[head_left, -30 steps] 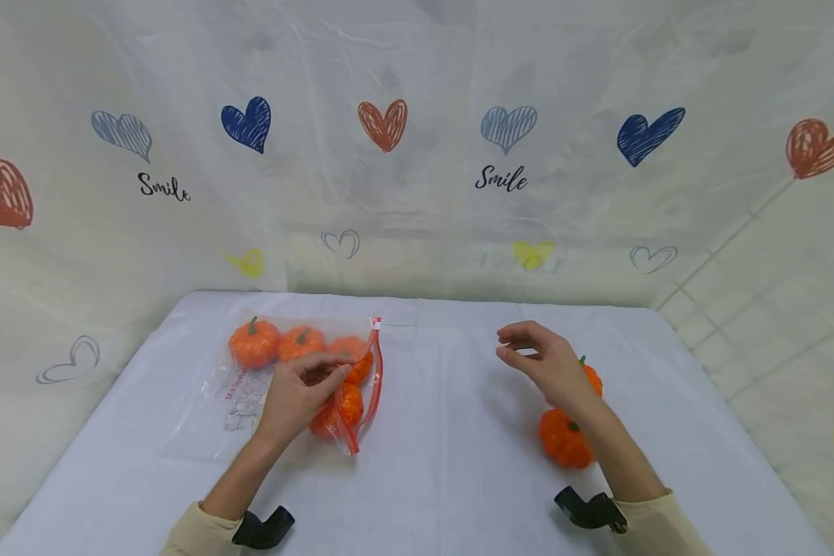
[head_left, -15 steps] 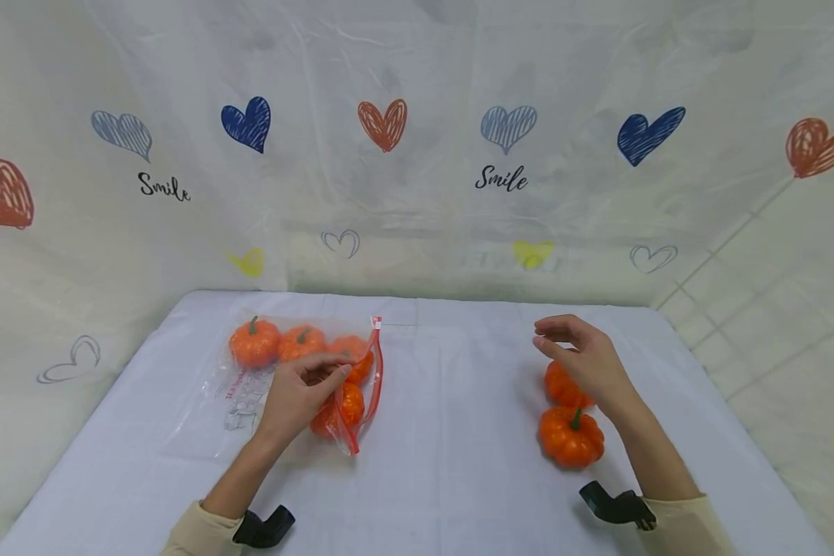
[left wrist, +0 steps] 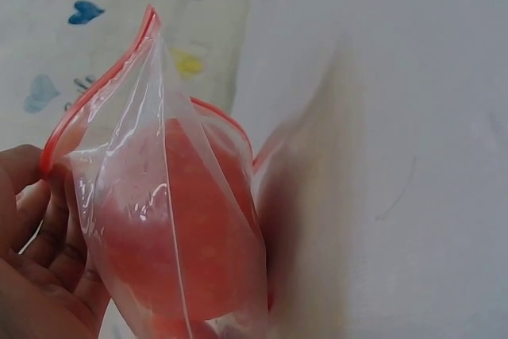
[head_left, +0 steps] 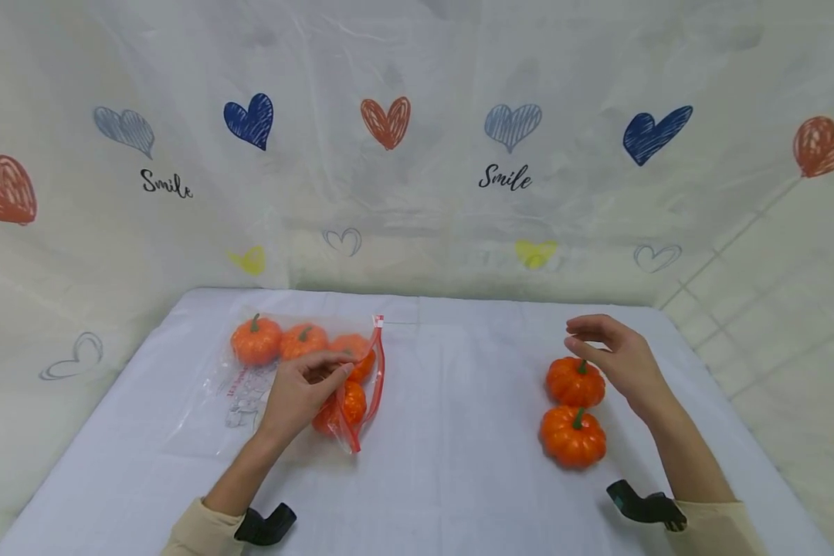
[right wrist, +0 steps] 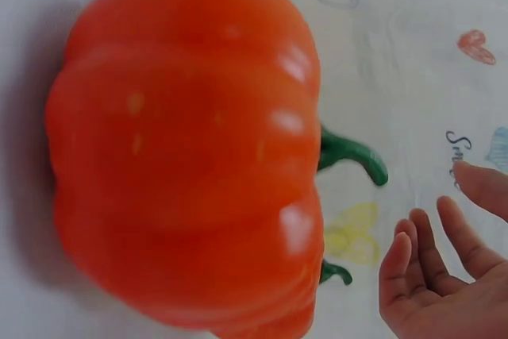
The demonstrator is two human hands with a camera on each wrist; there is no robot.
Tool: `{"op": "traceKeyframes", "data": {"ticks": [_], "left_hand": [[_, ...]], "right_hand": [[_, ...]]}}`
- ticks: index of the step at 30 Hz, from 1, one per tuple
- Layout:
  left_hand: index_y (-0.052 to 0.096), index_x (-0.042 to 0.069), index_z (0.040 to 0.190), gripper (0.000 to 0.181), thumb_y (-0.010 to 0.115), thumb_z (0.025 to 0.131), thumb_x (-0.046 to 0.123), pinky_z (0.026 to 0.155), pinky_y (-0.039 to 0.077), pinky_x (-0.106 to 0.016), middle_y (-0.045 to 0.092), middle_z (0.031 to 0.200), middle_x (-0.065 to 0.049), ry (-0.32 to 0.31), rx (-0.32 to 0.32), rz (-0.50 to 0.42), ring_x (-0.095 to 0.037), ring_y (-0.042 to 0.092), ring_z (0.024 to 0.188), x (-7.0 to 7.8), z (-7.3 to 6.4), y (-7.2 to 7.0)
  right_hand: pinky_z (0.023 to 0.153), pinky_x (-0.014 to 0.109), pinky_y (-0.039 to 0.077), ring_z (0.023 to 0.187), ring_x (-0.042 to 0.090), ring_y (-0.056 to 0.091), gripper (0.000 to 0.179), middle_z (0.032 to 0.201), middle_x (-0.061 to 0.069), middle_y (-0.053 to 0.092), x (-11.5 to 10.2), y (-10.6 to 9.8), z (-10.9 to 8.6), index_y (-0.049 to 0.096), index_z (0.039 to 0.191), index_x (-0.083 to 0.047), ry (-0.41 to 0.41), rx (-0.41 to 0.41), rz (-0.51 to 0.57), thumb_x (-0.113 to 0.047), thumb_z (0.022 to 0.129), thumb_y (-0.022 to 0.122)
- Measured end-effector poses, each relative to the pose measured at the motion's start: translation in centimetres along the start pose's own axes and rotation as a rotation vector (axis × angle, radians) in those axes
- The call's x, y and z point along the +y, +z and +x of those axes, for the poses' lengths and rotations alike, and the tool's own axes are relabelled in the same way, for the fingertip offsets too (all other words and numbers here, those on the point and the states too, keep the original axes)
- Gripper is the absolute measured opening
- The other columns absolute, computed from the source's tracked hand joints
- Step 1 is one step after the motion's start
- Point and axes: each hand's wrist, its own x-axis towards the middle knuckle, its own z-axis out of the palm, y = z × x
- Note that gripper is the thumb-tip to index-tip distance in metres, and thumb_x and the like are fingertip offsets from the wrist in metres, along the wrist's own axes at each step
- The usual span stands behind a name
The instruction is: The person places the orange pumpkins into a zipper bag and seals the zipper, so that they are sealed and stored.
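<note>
My left hand (head_left: 297, 395) pinches the red zip edge of a clear zip-top bag (head_left: 198, 421), whose mouth gapes toward the right. Several small orange pumpkins (head_left: 255, 341) lie inside it; my hand hides part of them. In the left wrist view, thumb and finger grip the red strip (left wrist: 95, 89) beside a pumpkin (left wrist: 210, 220) seen through the plastic. My right hand (head_left: 622, 359) hovers with relaxed, slightly bent fingers, holding nothing. Just left of and below it sit two loose pumpkins, a far one (head_left: 571, 381) and a near one (head_left: 574, 438), green stems up.
A white cloth (head_left: 452, 463) covers the table. Behind it hangs a pale sheet (head_left: 431, 193) printed with hearts and "Smile". A black wrist mount (head_left: 266, 525) sits at the left cuff and another mount (head_left: 642, 506) at the right.
My right hand has moved steadily rightward above the loose pumpkins, uncovering both of them. The left hand and the bag stay where they were.
</note>
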Motion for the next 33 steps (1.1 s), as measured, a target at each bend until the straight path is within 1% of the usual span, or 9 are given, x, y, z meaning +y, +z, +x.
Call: {"op": "traceKeyframes", "data": {"ticks": [5,7,11,16,23,27,30,31,33], "left_hand": [[0.082,0.019,0.109,0.016,0.077,0.096,0.026,0.073,0.057,-0.020,0.076,0.093,-0.006,-0.019,-0.005,-0.009,-0.014,0.065,0.080,0.0,0.0,-0.1],[0.081,0.018,0.110,0.017,0.077,0.096,0.026,0.073,0.057,-0.020,0.076,0.093,-0.007,-0.019,-0.004,-0.009,-0.014,0.065,0.080,0.0,0.0,-0.2],[0.081,0.016,0.111,0.018,0.076,0.097,0.026,0.073,0.056,-0.019,0.076,0.093,-0.009,-0.010,-0.003,-0.006,-0.013,0.065,0.081,0.0,0.0,-0.2],[0.081,0.018,0.111,0.018,0.076,0.096,0.027,0.074,0.056,-0.019,0.077,0.094,-0.007,-0.013,-0.004,-0.007,-0.013,0.065,0.083,0.0,0.0,-0.1],[0.082,0.018,0.110,0.018,0.076,0.096,0.028,0.074,0.056,-0.019,0.077,0.093,-0.006,-0.007,0.000,0.011,-0.012,0.065,0.082,-0.2,0.0,0.0],[0.082,0.019,0.109,0.016,0.076,0.096,0.027,0.075,0.056,-0.020,0.077,0.093,-0.005,-0.014,0.000,0.023,-0.013,0.066,0.082,-0.3,-0.1,0.0],[0.082,0.020,0.109,0.015,0.076,0.096,0.027,0.075,0.056,-0.020,0.077,0.092,-0.003,-0.025,-0.001,0.022,-0.013,0.066,0.082,-0.3,-0.1,0.0],[0.082,0.020,0.109,0.016,0.076,0.096,0.028,0.075,0.056,-0.021,0.077,0.092,-0.003,-0.027,-0.002,0.020,-0.013,0.066,0.082,-0.3,0.0,0.0],[0.081,0.020,0.110,0.017,0.076,0.096,0.028,0.075,0.056,-0.020,0.076,0.092,-0.004,-0.029,-0.007,0.015,-0.014,0.065,0.082,-0.3,0.0,0.0]], "right_hand": [[0.085,0.003,0.049,0.102,-0.012,0.059,0.040,0.111,-0.029,0.062,0.7,-0.7,-0.1,0.062,0.133,-0.006,-0.046,0.000,0.006,-0.027,0.100,0.071],[0.085,0.002,0.048,0.103,-0.011,0.059,0.040,0.112,-0.028,0.063,1.0,-0.9,-0.1,0.062,0.132,-0.006,-0.047,-0.005,0.004,-0.027,0.100,0.072],[0.086,0.003,0.048,0.104,-0.010,0.059,0.042,0.113,-0.028,0.063,1.9,-1.4,-0.3,0.062,0.134,-0.009,-0.022,-0.029,-0.017,-0.031,0.100,0.072],[0.083,0.006,0.047,0.103,-0.012,0.057,0.046,0.114,-0.029,0.061,3.4,-2.2,-0.3,0.060,0.138,-0.012,0.023,-0.063,-0.070,-0.035,0.100,0.071],[0.084,0.007,0.046,0.105,-0.012,0.057,0.048,0.116,-0.031,0.059,4.5,-2.8,-0.4,0.059,0.139,-0.011,0.029,-0.103,-0.081,-0.034,0.100,0.071],[0.084,0.007,0.047,0.106,-0.012,0.058,0.048,0.116,-0.031,0.059,5.1,-3.0,-0.5,0.058,0.140,-0.009,0.029,-0.133,-0.081,-0.032,0.100,0.070],[0.085,0.009,0.048,0.106,-0.013,0.058,0.050,0.119,-0.028,0.059,5.6,-3.3,-0.5,0.056,0.142,-0.007,0.038,-0.164,-0.091,-0.031,0.100,0.070],[0.086,0.011,0.049,0.107,-0.014,0.058,0.051,0.121,-0.024,0.061,5.8,-3.4,-0.5,0.055,0.143,-0.007,0.045,-0.175,-0.096,-0.031,0.101,0.070],[0.091,0.020,0.052,0.107,-0.014,0.057,0.052,0.128,-0.012,0.063,6.1,-3.5,-0.5,0.054,0.144,-0.007,0.060,-0.198,-0.112,-0.031,0.100,0.069]]}}
